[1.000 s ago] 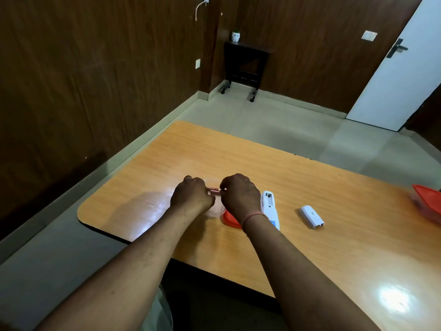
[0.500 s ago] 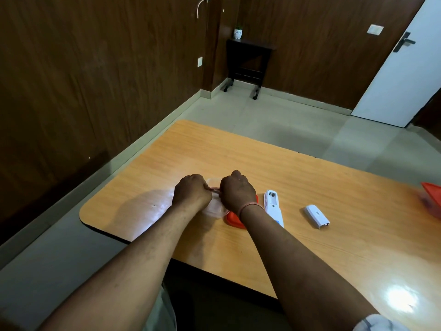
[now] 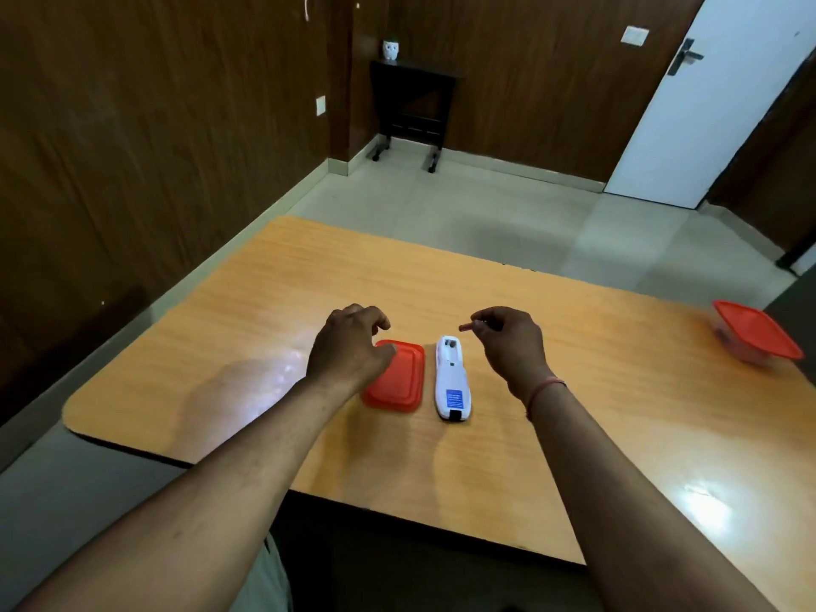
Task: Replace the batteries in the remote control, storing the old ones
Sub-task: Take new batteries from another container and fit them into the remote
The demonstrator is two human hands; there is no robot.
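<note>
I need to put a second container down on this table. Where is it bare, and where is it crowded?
Bare: the table between the right hand and the far-right red-lidded container, and the near right. Crowded: the red lid and remote lie close together between the hands.

Left hand [image 3: 351, 351] curled, palm down, right hand [image 3: 512, 342] raised, fingertips pinched, both forearms extended
</note>
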